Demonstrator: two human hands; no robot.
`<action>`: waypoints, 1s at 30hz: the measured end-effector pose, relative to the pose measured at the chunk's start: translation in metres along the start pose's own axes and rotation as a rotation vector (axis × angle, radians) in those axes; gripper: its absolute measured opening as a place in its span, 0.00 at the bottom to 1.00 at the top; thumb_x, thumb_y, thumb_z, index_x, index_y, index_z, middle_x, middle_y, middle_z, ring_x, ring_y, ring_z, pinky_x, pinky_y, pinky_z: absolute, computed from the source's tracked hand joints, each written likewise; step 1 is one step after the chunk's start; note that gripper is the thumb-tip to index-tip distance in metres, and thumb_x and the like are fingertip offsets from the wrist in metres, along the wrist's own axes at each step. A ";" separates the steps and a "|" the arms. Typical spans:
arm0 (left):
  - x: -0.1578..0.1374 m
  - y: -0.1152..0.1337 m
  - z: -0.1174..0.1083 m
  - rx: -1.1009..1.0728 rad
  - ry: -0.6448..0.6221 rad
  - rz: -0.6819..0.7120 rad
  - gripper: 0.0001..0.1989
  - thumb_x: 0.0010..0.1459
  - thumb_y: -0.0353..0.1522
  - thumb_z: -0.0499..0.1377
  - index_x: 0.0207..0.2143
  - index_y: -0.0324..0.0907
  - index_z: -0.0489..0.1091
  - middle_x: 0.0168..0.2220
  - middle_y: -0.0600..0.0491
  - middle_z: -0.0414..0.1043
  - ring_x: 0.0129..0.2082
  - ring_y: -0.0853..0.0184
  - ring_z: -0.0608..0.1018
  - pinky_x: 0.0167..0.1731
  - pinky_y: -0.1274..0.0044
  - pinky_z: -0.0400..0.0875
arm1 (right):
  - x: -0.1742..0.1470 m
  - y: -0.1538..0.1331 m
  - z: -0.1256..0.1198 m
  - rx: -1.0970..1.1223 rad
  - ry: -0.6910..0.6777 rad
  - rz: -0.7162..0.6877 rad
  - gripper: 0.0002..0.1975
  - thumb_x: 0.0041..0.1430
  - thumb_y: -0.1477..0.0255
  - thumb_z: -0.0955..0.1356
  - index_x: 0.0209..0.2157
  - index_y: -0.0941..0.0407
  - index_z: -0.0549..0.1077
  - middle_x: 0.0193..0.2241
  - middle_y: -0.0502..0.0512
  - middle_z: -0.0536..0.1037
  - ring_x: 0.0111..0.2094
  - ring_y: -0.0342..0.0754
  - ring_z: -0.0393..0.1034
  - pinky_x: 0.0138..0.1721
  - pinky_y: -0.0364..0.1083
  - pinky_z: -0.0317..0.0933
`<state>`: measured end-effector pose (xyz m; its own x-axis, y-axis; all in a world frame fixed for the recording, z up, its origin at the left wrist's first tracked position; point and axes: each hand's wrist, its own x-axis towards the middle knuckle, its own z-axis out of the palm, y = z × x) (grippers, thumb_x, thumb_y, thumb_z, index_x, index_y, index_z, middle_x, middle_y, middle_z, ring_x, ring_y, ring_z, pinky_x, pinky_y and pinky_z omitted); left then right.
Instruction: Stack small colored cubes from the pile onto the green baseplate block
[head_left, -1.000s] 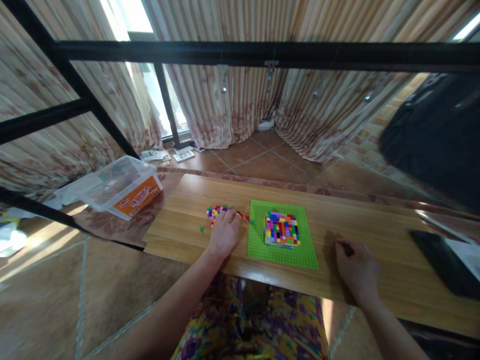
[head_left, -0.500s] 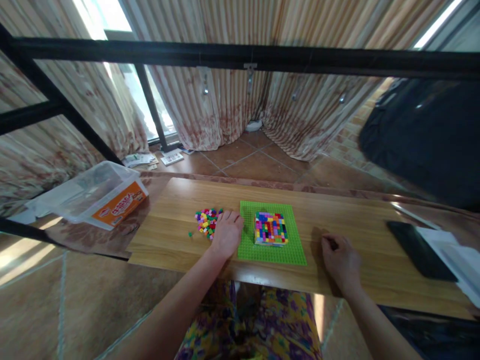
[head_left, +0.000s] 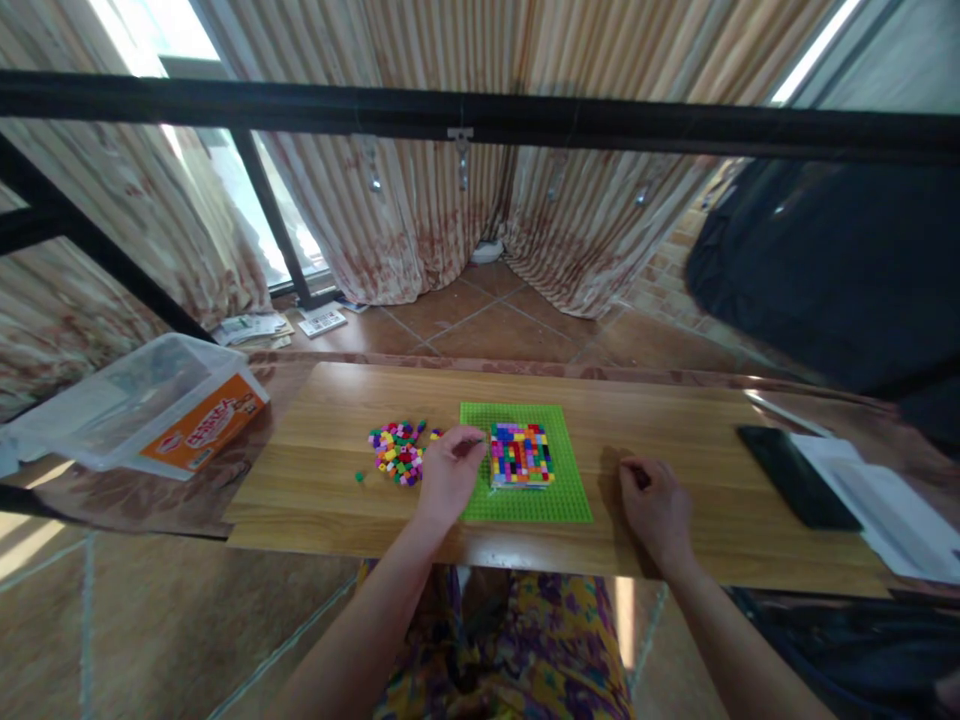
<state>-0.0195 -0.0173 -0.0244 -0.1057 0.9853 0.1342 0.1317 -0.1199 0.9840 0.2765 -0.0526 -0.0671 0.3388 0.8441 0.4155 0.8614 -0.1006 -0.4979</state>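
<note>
Left grip (head_left: 448,475) pinched, cannot tell if holding anything, just left of brick block (head_left: 522,456); right grip (head_left: 656,505) curled closed, farther off.

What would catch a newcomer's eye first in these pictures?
Likely the multicoloured block of small plastic bricks, standing on the green studded plastic baseplate, with the bare left hand to its left. Next, the loose pile of mixed-colour plastic bricks left of that hand, then the orange-labelled clear plastic box beyond the left end of the wooden table.
</note>
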 end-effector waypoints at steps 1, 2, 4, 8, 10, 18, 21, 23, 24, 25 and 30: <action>0.000 0.000 0.003 -0.053 0.003 -0.027 0.04 0.51 0.29 0.61 0.30 0.41 0.76 0.29 0.54 0.78 0.31 0.67 0.78 0.34 0.76 0.71 | 0.000 0.000 0.000 0.000 -0.002 0.001 0.14 0.56 0.64 0.63 0.31 0.57 0.75 0.31 0.59 0.77 0.31 0.48 0.67 0.33 0.47 0.58; 0.001 0.000 0.005 -0.095 0.010 -0.049 0.03 0.50 0.29 0.62 0.30 0.41 0.76 0.29 0.54 0.78 0.30 0.67 0.78 0.34 0.76 0.71 | 0.000 0.000 0.000 0.000 -0.004 -0.001 0.14 0.56 0.64 0.63 0.31 0.57 0.75 0.31 0.59 0.77 0.31 0.49 0.67 0.33 0.47 0.58; 0.002 -0.001 0.008 -0.136 0.032 -0.074 0.04 0.49 0.29 0.63 0.29 0.41 0.77 0.29 0.54 0.79 0.30 0.67 0.78 0.34 0.76 0.72 | 0.000 0.000 0.000 -0.001 -0.005 -0.003 0.14 0.56 0.64 0.62 0.31 0.57 0.75 0.31 0.59 0.76 0.31 0.49 0.67 0.33 0.47 0.58; 0.003 -0.006 0.009 -0.141 0.061 -0.059 0.06 0.52 0.30 0.61 0.31 0.42 0.78 0.30 0.53 0.80 0.31 0.67 0.78 0.35 0.75 0.71 | -0.001 -0.001 0.000 0.000 -0.001 0.006 0.14 0.57 0.64 0.63 0.31 0.57 0.76 0.31 0.59 0.76 0.31 0.48 0.67 0.33 0.47 0.58; 0.004 -0.007 0.009 -0.132 0.064 -0.059 0.07 0.52 0.29 0.60 0.31 0.42 0.79 0.30 0.53 0.80 0.31 0.66 0.78 0.35 0.75 0.71 | -0.001 -0.001 -0.001 0.001 -0.006 0.008 0.14 0.57 0.64 0.63 0.32 0.57 0.76 0.31 0.59 0.76 0.31 0.48 0.67 0.33 0.47 0.58; 0.003 0.000 0.015 -0.277 0.127 -0.123 0.05 0.45 0.27 0.63 0.28 0.41 0.78 0.28 0.54 0.78 0.31 0.68 0.77 0.38 0.75 0.71 | 0.000 -0.002 -0.001 0.006 -0.007 0.010 0.13 0.57 0.64 0.63 0.31 0.57 0.75 0.31 0.58 0.77 0.31 0.48 0.68 0.33 0.46 0.58; 0.002 0.000 0.019 -0.365 0.137 -0.159 0.05 0.43 0.28 0.64 0.28 0.41 0.77 0.27 0.55 0.77 0.29 0.69 0.76 0.36 0.76 0.70 | 0.000 -0.002 -0.001 0.008 -0.004 -0.012 0.14 0.57 0.64 0.62 0.31 0.57 0.75 0.31 0.58 0.77 0.32 0.48 0.68 0.33 0.46 0.58; 0.002 0.000 0.021 -0.384 0.131 -0.163 0.06 0.43 0.28 0.64 0.28 0.41 0.76 0.27 0.55 0.76 0.29 0.70 0.75 0.36 0.77 0.70 | 0.000 -0.002 -0.001 0.004 -0.005 -0.016 0.14 0.57 0.64 0.62 0.31 0.57 0.75 0.31 0.58 0.76 0.31 0.48 0.67 0.33 0.46 0.58; 0.002 -0.001 0.022 -0.380 0.128 -0.155 0.06 0.43 0.28 0.64 0.28 0.40 0.76 0.27 0.55 0.76 0.28 0.70 0.75 0.36 0.77 0.70 | 0.000 -0.002 -0.001 0.002 -0.003 -0.013 0.14 0.58 0.64 0.62 0.31 0.57 0.75 0.31 0.58 0.76 0.31 0.49 0.67 0.33 0.46 0.58; 0.002 -0.001 0.023 -0.367 0.126 -0.142 0.06 0.44 0.28 0.64 0.28 0.40 0.76 0.27 0.56 0.75 0.28 0.71 0.75 0.35 0.77 0.70 | 0.000 -0.002 -0.001 0.001 -0.002 -0.010 0.14 0.58 0.63 0.62 0.31 0.57 0.75 0.31 0.59 0.76 0.31 0.49 0.67 0.33 0.47 0.58; 0.002 -0.006 0.024 -0.216 0.103 -0.047 0.05 0.46 0.28 0.62 0.30 0.40 0.74 0.28 0.55 0.74 0.30 0.70 0.75 0.37 0.77 0.71 | 0.000 -0.002 -0.001 0.005 0.000 -0.002 0.15 0.57 0.63 0.62 0.32 0.57 0.76 0.32 0.60 0.77 0.32 0.49 0.67 0.33 0.47 0.58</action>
<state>0.0034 -0.0115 -0.0324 -0.2085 0.9740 0.0883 -0.0886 -0.1087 0.9901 0.2750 -0.0532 -0.0650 0.3375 0.8442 0.4164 0.8600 -0.0967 -0.5010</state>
